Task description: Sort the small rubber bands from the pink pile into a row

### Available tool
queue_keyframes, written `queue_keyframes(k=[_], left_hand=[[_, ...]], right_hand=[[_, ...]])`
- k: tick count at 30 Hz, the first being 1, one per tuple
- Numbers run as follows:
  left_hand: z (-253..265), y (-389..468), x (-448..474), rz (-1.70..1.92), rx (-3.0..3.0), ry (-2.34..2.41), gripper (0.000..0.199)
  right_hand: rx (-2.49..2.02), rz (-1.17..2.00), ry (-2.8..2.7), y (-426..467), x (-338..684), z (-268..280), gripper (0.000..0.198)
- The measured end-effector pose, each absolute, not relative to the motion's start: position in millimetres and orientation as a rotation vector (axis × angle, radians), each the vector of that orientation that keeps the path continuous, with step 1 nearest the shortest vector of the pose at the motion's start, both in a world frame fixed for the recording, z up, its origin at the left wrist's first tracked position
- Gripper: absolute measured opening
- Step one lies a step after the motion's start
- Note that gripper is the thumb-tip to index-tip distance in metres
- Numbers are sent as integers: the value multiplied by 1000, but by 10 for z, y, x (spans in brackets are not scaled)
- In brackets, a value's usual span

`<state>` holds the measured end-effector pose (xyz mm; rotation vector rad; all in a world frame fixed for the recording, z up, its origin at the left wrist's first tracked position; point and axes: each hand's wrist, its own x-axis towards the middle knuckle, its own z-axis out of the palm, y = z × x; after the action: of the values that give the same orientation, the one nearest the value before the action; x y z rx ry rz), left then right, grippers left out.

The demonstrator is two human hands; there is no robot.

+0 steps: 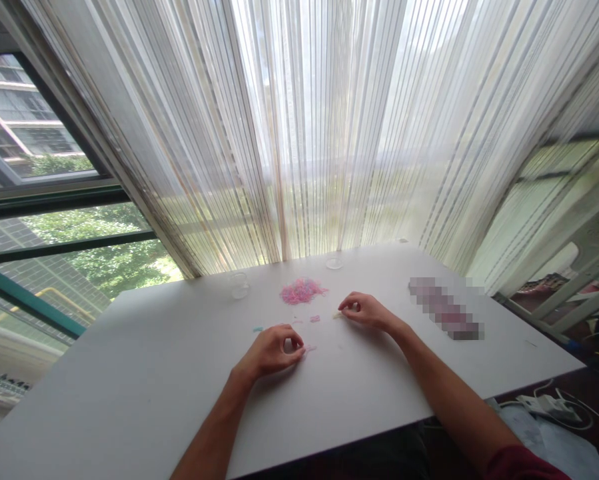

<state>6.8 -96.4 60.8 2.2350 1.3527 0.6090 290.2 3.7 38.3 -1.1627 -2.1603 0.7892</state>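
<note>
My left hand (278,351) rests low over the white table, thumb and forefinger pinched on a few small pink elastic bands (311,348). Further right and farther back, my right hand (363,310) pinches at pale yellow elastic bands (336,315) on the tabletop. Between and beyond the hands sits a loose heap of pink and mixed-colour elastic bands (302,291). A small pink cluster (315,319) lies in front of the heap, and a few teal bands (258,329) lie left of it. How many bands each hand grips is too small to tell.
A clear round container (239,285) stands at the back left of the white table (129,373). A clear lid-like disc (334,264) lies at the back. A blurred-out dark pink oblong item (446,309) is on the right. Curtains hang behind the table.
</note>
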Motion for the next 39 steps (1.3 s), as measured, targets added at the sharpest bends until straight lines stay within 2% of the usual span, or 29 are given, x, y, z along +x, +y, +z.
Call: queue_keyframes(k=[11, 39], left_hand=[[598, -961, 64, 609, 2227, 1356, 13], [616, -963, 85, 613, 2236, 1371, 14]], right_hand=[[-1114, 704, -2224, -10, 2864, 346, 29], [-1116, 538, -2274, -121, 2819, 389, 7]])
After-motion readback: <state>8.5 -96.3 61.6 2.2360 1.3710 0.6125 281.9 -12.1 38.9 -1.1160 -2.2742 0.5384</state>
